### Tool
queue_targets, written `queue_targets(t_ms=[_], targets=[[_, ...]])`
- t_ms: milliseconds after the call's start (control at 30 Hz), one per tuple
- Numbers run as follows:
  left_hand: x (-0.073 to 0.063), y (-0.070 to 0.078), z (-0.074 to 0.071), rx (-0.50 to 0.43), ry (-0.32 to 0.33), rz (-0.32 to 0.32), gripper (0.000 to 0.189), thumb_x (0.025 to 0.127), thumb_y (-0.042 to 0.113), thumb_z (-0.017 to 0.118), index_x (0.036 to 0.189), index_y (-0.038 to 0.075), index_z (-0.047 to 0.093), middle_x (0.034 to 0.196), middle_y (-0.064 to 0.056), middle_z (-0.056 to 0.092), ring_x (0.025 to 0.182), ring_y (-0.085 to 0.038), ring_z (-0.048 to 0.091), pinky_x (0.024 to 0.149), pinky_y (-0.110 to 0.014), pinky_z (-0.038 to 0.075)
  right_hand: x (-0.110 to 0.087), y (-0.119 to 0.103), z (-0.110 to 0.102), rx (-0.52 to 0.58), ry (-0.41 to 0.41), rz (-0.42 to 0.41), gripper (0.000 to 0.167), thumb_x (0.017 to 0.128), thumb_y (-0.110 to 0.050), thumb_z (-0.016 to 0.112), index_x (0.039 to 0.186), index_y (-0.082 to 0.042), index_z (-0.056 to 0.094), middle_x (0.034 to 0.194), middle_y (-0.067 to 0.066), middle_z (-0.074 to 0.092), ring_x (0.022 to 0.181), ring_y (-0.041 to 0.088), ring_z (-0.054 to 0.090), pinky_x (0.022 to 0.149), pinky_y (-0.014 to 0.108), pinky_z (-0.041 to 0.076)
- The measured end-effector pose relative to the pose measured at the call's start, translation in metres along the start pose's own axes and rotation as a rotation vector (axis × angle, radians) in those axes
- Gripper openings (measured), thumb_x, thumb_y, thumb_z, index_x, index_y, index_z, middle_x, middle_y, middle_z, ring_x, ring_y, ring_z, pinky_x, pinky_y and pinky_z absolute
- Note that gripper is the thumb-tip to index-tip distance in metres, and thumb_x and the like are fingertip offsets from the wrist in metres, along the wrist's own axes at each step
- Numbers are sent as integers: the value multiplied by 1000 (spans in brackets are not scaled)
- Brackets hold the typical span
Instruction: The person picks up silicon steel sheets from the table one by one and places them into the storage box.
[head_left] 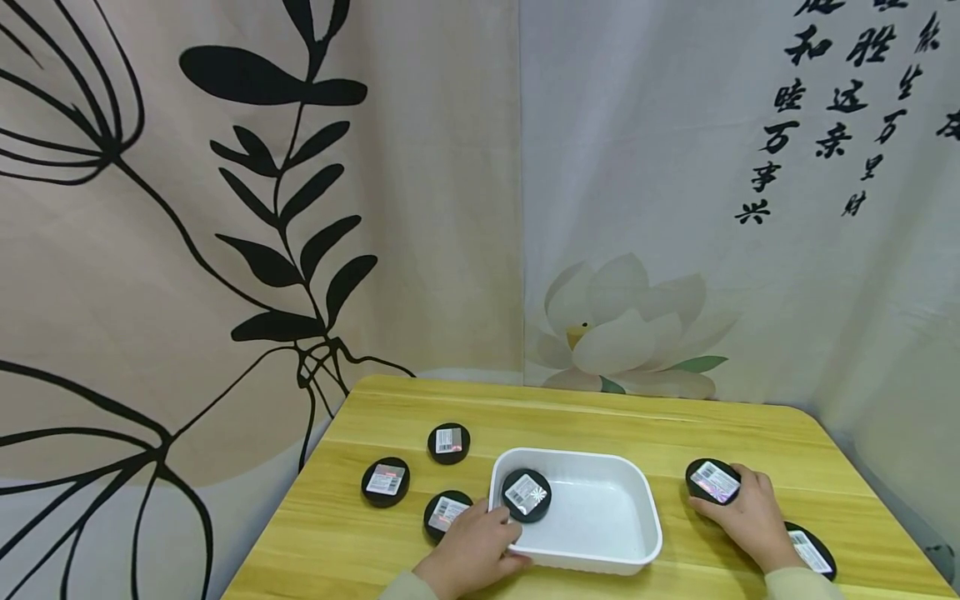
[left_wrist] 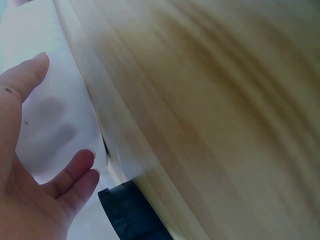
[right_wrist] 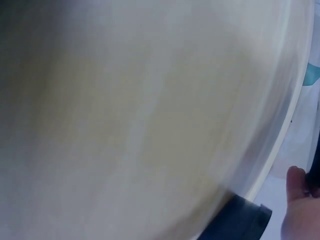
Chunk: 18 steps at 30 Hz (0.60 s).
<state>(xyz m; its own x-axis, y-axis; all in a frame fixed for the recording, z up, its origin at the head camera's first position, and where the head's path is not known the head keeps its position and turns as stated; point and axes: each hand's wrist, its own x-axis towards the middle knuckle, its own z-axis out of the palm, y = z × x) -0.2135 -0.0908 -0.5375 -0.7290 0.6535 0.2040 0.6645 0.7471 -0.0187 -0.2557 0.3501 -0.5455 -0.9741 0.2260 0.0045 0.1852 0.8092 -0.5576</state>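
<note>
The right hand (head_left: 752,518) is pinching a black disc (head_left: 714,482) whose label is facing up. That disc is staying well to the right of the white tray (head_left: 600,512); whether it is touching the tabletop (head_left: 570,417) one cannot tell. The left hand (head_left: 476,548) is reaching round the tray's near left corner, and its grip seems to be grasping the wall there, though the left wrist view is hazy.

Inside the tray, the inner disc (head_left: 527,496) is lying at the left end, just beyond the left hand's fingers. Left of the tray, three more are lying on the tabletop: the far disc (head_left: 448,443), the left disc (head_left: 386,482) and the near disc (head_left: 447,512), which the left hand is partly covering. The right disc (head_left: 813,552) is lying beside the right wrist, with the right forearm hiding part of it. The tray is standing between the two hands. Behind the tabletop, a curtain (head_left: 450,208) is hanging, showing dark leaves (head_left: 240,75), a pale flower (head_left: 630,333) and writing (head_left: 765,177).
</note>
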Motion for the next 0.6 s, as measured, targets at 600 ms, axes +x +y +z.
queue_targets(t_ms=[600], targets=[[0,-1,1,11,9,15,42,92,67,56,75,28,54,73,14,44,72,-8,41,69,-23,38,-3,-4,-1,26,16,-17,119,74,-52,85,147,16,22,138,42,25,121,54,38,104,71,36]])
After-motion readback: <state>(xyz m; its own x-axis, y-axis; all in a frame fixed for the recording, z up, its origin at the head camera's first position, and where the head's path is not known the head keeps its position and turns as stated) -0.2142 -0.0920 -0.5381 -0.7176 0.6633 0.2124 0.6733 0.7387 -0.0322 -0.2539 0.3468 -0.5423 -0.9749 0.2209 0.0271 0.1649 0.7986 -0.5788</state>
